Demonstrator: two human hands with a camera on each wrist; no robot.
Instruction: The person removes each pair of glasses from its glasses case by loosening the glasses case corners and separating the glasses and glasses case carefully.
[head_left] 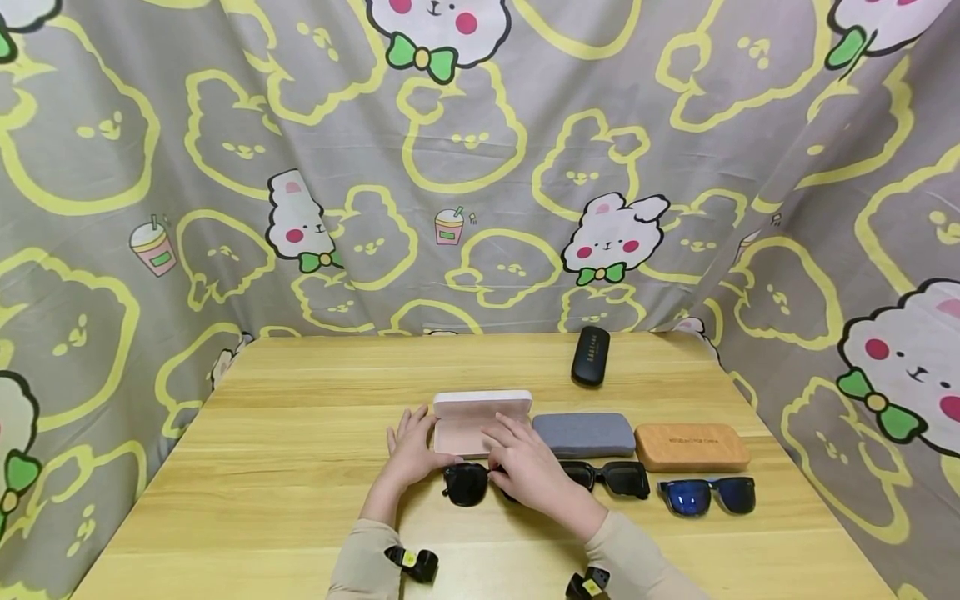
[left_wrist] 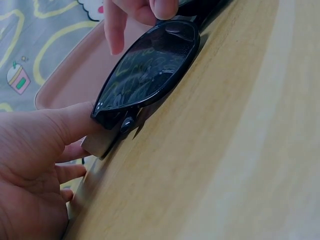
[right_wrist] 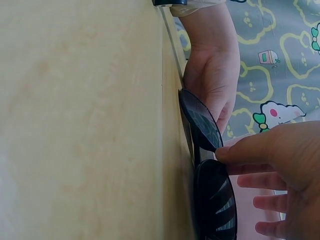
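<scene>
A pair of black sunglasses (head_left: 467,485) lies on the table before an open white case with pink lining (head_left: 459,435). My right hand (head_left: 528,462) holds the sunglasses at the bridge, and in the right wrist view its thumb (right_wrist: 232,152) presses there while the other fingers extend over the case. At the case's left side rests my left hand (head_left: 408,450), fingers spread. Its thumb (left_wrist: 75,120) touches the outer corner of the sunglasses' frame in the left wrist view. The right hand covers much of the other lens in the head view.
To the right sit a closed grey-blue case (head_left: 583,435) and a tan case (head_left: 692,447). In front lie other black sunglasses (head_left: 626,479) and blue-lensed sunglasses (head_left: 690,497). A black case (head_left: 591,357) stands farther back on the wooden table (head_left: 300,467), before a patterned curtain (head_left: 480,283).
</scene>
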